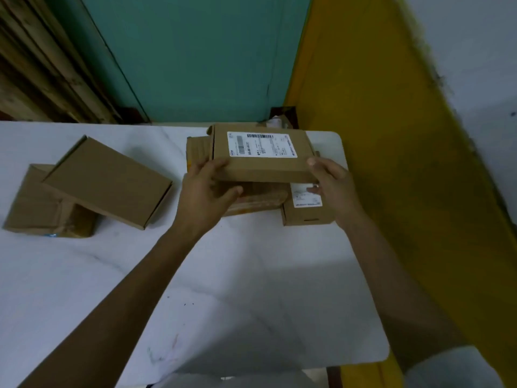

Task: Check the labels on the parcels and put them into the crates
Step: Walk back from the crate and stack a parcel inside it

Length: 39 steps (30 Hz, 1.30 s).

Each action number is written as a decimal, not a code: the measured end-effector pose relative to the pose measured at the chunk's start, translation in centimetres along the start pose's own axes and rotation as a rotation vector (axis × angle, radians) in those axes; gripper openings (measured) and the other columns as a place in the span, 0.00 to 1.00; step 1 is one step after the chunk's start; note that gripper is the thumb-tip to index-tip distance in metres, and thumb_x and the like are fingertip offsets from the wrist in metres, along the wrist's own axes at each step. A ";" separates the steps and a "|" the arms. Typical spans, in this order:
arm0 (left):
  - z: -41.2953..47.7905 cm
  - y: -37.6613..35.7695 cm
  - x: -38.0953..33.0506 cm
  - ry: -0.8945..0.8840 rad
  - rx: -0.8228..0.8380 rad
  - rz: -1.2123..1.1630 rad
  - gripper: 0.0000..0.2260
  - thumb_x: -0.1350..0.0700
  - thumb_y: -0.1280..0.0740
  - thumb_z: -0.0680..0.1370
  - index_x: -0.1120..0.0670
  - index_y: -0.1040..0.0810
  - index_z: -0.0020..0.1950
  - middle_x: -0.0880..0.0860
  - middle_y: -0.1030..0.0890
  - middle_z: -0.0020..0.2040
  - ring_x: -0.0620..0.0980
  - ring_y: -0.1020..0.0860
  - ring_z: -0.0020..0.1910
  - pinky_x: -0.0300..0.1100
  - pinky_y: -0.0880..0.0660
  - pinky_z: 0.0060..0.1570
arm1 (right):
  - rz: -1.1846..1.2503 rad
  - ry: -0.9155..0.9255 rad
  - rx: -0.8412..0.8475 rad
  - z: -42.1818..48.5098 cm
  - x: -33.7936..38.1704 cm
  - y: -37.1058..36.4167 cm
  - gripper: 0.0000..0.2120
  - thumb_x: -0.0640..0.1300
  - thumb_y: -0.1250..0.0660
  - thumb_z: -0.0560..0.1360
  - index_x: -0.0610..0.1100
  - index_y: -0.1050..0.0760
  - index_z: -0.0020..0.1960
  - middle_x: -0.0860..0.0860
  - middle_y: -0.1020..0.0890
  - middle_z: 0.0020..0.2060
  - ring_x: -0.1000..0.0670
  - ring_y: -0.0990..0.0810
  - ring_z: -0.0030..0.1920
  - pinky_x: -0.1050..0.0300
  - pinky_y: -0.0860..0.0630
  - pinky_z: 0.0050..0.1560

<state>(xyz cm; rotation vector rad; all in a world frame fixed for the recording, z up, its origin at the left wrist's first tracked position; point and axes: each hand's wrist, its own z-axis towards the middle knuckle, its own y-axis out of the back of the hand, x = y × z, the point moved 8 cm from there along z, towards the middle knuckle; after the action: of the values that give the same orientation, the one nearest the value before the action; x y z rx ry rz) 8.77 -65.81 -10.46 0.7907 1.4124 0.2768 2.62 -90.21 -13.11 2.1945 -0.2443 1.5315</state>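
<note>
Over the desk (pixel 251 275) far-right corner, parcel (pixel 265 169) sits lifted above other parcels (pixel 260 198), near corners pinched by left grip (pixel 207 191) & right grip (pixel 333 186), so I'd keep it level w/ label (pixel 261 144) up, read, then pick crate (none in view).

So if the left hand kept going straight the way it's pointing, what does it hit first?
The labelled box, which the left hand grips at its near left corner. Past that, probably the parcel lying beneath the box, though depth is unclear from this view.
</note>
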 end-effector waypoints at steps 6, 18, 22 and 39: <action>-2.4 6.7 -2.6 -0.228 -0.317 0.098 0.28 0.55 0.26 0.70 0.50 0.31 0.68 0.42 0.26 0.58 0.43 0.29 0.48 0.38 0.26 0.43 | -0.455 0.473 -0.069 -4.7 4.9 0.1 0.27 0.45 0.22 0.67 0.45 0.26 0.63 0.50 0.24 0.54 0.52 0.22 0.47 0.60 0.21 0.43; -11.0 13.2 5.8 0.155 -0.696 -0.823 0.18 0.54 0.43 0.82 0.49 0.37 0.73 0.52 0.27 0.68 0.44 0.26 0.64 0.32 0.26 0.56 | 0.277 -0.098 0.171 -14.1 0.3 -11.4 0.23 0.64 0.34 0.67 0.42 0.27 0.37 0.49 0.32 0.21 0.53 0.36 0.20 0.63 0.39 0.20; -13.2 14.0 8.4 0.275 -0.729 -0.948 0.21 0.46 0.47 0.82 0.46 0.41 0.76 0.46 0.32 0.72 0.42 0.32 0.68 0.41 0.35 0.68 | 0.277 -0.245 0.266 -17.4 -1.2 -16.2 0.20 0.60 0.36 0.75 0.43 0.26 0.38 0.48 0.32 0.22 0.52 0.38 0.20 0.62 0.40 0.20; -20.0 11.9 9.5 0.258 -0.080 -1.128 0.25 0.51 0.27 0.68 0.45 0.26 0.65 0.49 0.17 0.56 0.50 0.18 0.54 0.43 0.20 0.45 | 0.487 -0.660 0.859 -30.1 -2.4 -28.3 0.17 0.47 0.42 0.76 0.41 0.21 0.35 0.48 0.28 0.23 0.53 0.31 0.20 0.62 0.36 0.24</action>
<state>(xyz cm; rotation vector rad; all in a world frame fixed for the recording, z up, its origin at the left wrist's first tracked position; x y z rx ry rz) -5.19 -44.90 -9.43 -0.1908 1.8588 -0.4534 -12.58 -51.71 -14.18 3.5197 -0.3957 1.1715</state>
